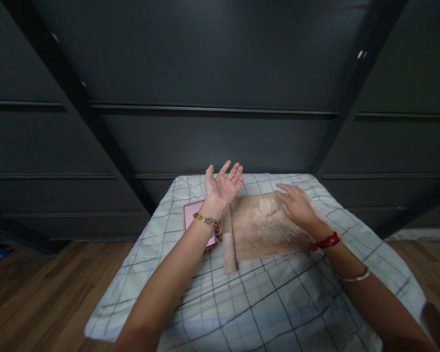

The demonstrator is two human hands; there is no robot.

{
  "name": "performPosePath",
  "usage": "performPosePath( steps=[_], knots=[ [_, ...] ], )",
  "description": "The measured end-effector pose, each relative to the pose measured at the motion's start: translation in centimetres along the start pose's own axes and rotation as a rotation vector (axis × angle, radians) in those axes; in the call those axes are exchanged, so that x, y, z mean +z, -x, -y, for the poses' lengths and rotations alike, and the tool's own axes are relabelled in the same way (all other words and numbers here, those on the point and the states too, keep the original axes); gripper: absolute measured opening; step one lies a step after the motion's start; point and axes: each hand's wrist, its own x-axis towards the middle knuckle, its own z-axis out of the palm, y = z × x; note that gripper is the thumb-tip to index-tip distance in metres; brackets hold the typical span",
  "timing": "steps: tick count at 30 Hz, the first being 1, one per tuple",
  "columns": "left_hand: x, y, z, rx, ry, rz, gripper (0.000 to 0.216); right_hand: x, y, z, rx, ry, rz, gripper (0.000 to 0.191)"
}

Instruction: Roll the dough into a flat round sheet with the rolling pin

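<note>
Fingers [225,167]: L hand [222,189] splayed, R hand [301,209] outstretched | 1 dough [268,207] | 1 brd [253,234] | 1 pin [229,250] | 1 phone [190,215]

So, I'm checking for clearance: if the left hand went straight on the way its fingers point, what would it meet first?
Probably the dark wall: nothing else shows ahead of the left hand, though the gap's depth is hard to judge.
</note>
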Motion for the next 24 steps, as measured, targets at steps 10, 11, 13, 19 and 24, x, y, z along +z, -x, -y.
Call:
performPosePath(
  steps=[10, 11, 13, 19, 24],
  knots=[
    [2.7, 2.5, -0.2, 0.067, -0.038, 0.124, 0.055, 0.8, 0.1, 0.0, -0.03, -0.017, -0.006, 0.043],
    [3.0, 2.8, -0.2, 0.062, -0.04, 0.132, 0.055, 0.8, 0.0, -0.1, -0.009, -0.02, -0.044, 0.041],
    [3.5, 3.3, -0.1, 0.042, -0.054, 0.138, 0.055, 0.9, 0.0, -0.2, -0.012, -0.028, -0.042, 0.039],
    [2.8, 2.7, 0.7, 0.035, -0.094, 0.214, 0.057, 0.8, 0.1, 0.2, -0.105, -0.029, 0.078, 0.035],
    [-0.3, 0.7, 1.3, -0.038, -0.706, 0.197, 0.047, -0.3, -0.5, 0.4, 0.069, -0.137, -0.168, 0.03]
  ],
)
